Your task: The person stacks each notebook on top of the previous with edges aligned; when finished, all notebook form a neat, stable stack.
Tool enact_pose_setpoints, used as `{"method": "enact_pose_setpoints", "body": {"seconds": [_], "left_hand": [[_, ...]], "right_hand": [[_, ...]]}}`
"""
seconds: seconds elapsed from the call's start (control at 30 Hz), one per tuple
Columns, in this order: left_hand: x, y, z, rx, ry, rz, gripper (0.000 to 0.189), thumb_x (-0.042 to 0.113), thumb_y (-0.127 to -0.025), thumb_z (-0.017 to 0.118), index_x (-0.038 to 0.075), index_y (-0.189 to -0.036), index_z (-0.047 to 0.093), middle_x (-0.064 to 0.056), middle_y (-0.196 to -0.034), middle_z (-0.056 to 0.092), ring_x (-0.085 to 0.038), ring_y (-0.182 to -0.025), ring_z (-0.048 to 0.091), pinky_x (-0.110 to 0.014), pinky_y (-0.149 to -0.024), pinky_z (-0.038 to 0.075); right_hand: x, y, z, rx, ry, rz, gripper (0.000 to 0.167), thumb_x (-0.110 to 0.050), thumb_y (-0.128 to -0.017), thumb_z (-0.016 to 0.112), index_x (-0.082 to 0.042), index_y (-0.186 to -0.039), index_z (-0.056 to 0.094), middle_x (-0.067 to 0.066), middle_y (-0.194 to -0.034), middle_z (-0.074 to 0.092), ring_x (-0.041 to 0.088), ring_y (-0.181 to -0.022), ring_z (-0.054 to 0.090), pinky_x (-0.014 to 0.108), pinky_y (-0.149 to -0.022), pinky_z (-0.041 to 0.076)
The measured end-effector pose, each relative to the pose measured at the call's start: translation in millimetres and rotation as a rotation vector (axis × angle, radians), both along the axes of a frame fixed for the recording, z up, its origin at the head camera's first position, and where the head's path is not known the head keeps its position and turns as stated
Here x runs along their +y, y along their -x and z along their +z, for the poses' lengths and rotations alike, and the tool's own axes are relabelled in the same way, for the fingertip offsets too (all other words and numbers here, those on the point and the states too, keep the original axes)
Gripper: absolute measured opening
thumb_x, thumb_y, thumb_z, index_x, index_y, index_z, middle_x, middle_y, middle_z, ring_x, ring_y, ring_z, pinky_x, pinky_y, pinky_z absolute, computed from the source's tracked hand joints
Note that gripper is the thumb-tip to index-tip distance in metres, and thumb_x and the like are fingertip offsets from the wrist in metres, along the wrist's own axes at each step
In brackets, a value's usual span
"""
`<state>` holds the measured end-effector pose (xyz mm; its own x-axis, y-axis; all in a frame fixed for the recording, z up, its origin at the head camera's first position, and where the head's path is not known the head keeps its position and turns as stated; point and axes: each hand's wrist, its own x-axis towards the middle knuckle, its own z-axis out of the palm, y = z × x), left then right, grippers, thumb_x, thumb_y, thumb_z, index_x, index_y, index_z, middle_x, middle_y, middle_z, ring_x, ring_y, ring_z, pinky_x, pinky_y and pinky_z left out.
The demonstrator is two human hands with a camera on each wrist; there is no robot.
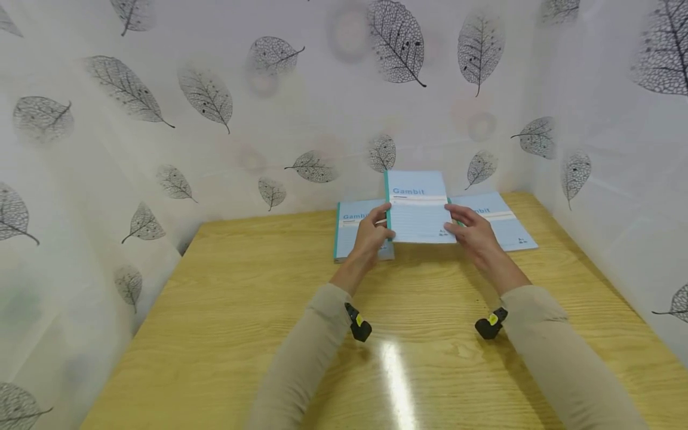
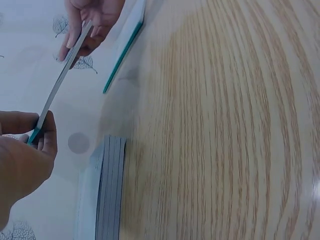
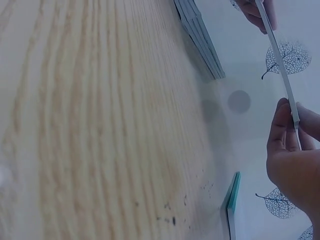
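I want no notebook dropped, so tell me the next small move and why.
Probably ease the raised Gambit notebook left, above the notebook stack: the left grip and right grip hold it by opposite edges, between that stack and the slanted notebook at right, and the stack lies flat.

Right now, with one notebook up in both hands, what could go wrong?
1. The held notebook could slip or bend: the left hand and right hand pinch it only near its side edges.
2. Lowered carelessly, it might knock the left stack or the right notebook; in the head view it overlaps both.
3. The right notebook lies askew, so anything set on it may end up misaligned.
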<state>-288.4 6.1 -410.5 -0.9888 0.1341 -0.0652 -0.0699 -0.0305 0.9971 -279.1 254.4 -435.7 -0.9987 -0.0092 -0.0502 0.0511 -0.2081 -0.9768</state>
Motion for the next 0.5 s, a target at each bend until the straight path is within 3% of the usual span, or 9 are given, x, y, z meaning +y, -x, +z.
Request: {"method": "enact_pose_setpoints", "body": {"seconds": [0.3, 0.5], "left_hand": [[-24.9, 3.1, -0.3, 0.018, -0.005, -0.026, 0.071, -0.015, -0.089, 0.060, 0.020, -0.150, 0.055, -0.007, -0.143, 0.057, -0.027, -0.131, 0.055, -0.044, -0.107, 0.050], [-41.8, 5.6, -2.3, 0.029, -0.002, -0.019, 0.070, -0.016, -0.087, 0.062, 0.016, -0.149, 0.057, -0.011, -0.142, 0.059, -0.030, -0.127, 0.058, -0.041, -0.105, 0.052]], "right_hand": [[-15.1, -0.5, 5.9, 0.039, -0.009, 0.056, 0.059, -0.004, -0.100, 0.068, -0.008, -0.155, 0.046, -0.008, -0.135, 0.048, 0.007, -0.117, 0.047, 0.013, -0.076, 0.048], [-27.9, 2.5, 4.1, 0.049, -0.052, 0.081, 0.060, -0.004, -0.100, 0.068, -0.005, -0.155, 0.044, -0.005, -0.136, 0.048, 0.009, -0.117, 0.050, 0.014, -0.081, 0.051]]}}
